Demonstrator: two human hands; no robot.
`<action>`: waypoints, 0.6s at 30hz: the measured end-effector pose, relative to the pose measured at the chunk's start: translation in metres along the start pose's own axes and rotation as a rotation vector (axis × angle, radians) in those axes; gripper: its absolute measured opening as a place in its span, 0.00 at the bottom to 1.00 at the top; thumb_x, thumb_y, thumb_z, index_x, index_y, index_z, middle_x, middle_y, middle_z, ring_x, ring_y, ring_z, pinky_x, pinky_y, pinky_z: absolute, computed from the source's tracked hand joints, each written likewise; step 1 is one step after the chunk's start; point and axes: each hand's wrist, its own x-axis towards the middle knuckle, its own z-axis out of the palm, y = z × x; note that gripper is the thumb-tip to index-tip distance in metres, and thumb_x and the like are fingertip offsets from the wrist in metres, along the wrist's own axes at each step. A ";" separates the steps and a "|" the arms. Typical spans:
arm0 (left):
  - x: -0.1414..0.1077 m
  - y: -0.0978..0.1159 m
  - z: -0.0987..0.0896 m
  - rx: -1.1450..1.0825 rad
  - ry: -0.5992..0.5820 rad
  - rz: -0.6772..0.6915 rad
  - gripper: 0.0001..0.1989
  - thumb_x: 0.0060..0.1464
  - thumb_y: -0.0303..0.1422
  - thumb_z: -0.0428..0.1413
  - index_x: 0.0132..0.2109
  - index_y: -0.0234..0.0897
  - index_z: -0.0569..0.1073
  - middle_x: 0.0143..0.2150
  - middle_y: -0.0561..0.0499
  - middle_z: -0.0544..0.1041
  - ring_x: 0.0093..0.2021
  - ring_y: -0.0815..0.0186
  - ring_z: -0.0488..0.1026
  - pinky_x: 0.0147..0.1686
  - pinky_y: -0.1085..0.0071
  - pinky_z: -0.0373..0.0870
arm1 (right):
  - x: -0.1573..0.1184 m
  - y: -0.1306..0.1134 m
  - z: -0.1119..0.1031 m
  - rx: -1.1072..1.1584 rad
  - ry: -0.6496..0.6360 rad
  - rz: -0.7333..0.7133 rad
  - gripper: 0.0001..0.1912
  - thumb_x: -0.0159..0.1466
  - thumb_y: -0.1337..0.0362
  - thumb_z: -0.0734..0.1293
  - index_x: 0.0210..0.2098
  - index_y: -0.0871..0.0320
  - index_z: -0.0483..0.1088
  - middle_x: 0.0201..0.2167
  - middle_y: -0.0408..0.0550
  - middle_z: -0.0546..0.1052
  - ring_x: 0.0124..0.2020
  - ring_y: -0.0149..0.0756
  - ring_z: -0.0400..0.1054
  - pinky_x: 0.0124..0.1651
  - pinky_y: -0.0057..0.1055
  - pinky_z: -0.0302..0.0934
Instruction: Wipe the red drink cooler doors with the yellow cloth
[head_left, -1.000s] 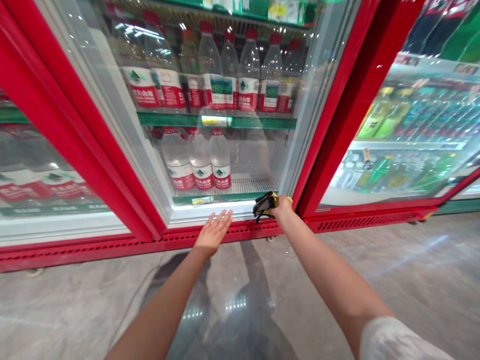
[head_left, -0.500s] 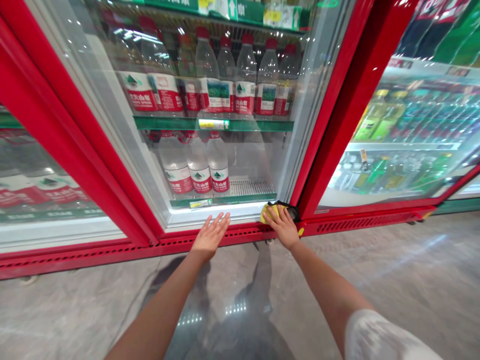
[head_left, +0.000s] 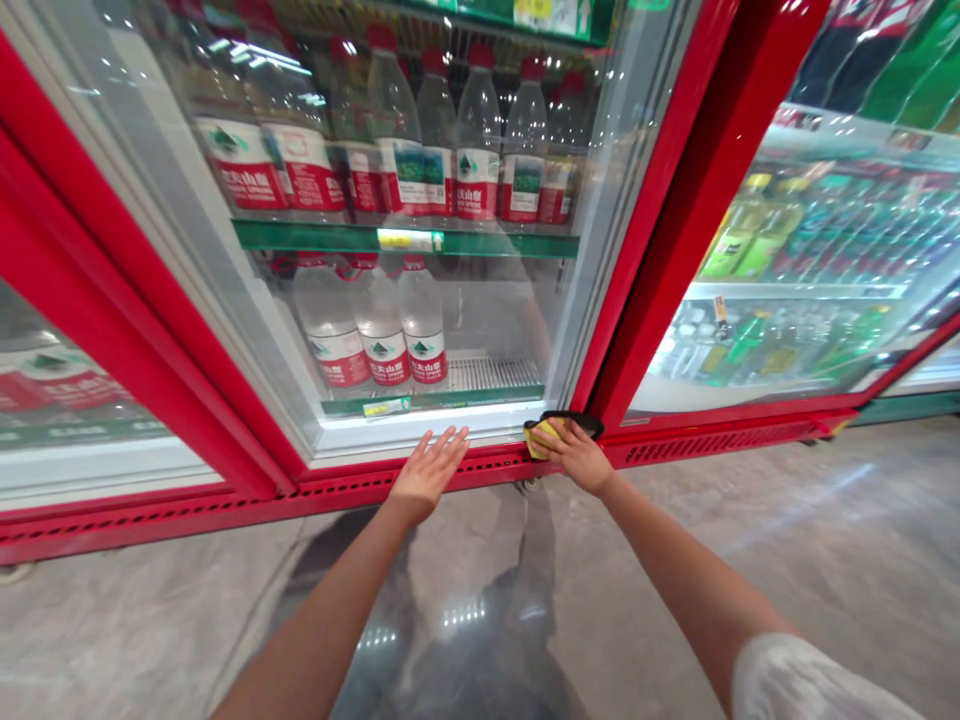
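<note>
My right hand (head_left: 581,457) presses a yellow and dark cleaning cloth (head_left: 545,437) against the lower right corner of the red fridge frame (head_left: 480,468). Part of the cloth is hidden under my fingers. My left hand (head_left: 429,472) is open, its fingers stretched over the bottom edge of the same glass door (head_left: 480,300), and it holds nothing. Whether its fingertips touch the frame I cannot tell. Behind the glass, water bottles with red and white labels (head_left: 386,345) stand on the bottom shelf, just above my left hand.
A higher green-edged shelf (head_left: 300,236) carries several more red-capped bottles (head_left: 478,140). To the right, another fridge holds green and yellow bottles (head_left: 750,235). A red door post (head_left: 142,270) stands at left. The grey floor (head_left: 675,620) is shiny and shows reflections.
My right hand has shifted slightly right and turned, with the cloth under it. My left hand has moved a little to the right. The fridge appears shifted a bit left in view.
</note>
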 end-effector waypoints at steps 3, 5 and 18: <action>0.003 -0.001 -0.005 0.001 0.020 -0.009 0.37 0.57 0.22 0.48 0.73 0.38 0.53 0.76 0.48 0.51 0.76 0.60 0.44 0.74 0.53 0.41 | 0.012 0.003 -0.012 0.004 -0.028 -0.051 0.28 0.69 0.73 0.60 0.65 0.44 0.65 0.68 0.37 0.66 0.71 0.37 0.54 0.73 0.44 0.47; 0.004 -0.002 -0.008 -0.005 0.037 -0.019 0.37 0.58 0.23 0.48 0.73 0.38 0.52 0.76 0.49 0.51 0.76 0.60 0.43 0.74 0.53 0.40 | 0.033 0.000 -0.024 -0.023 0.013 0.039 0.30 0.69 0.72 0.60 0.68 0.45 0.60 0.70 0.41 0.62 0.74 0.42 0.47 0.74 0.50 0.42; -0.012 -0.021 -0.025 -0.042 0.003 -0.120 0.37 0.59 0.22 0.46 0.74 0.39 0.49 0.76 0.49 0.49 0.77 0.59 0.39 0.74 0.51 0.38 | 0.059 -0.032 -0.021 -0.014 0.050 -0.003 0.30 0.70 0.71 0.60 0.69 0.45 0.58 0.71 0.39 0.62 0.73 0.40 0.47 0.74 0.48 0.38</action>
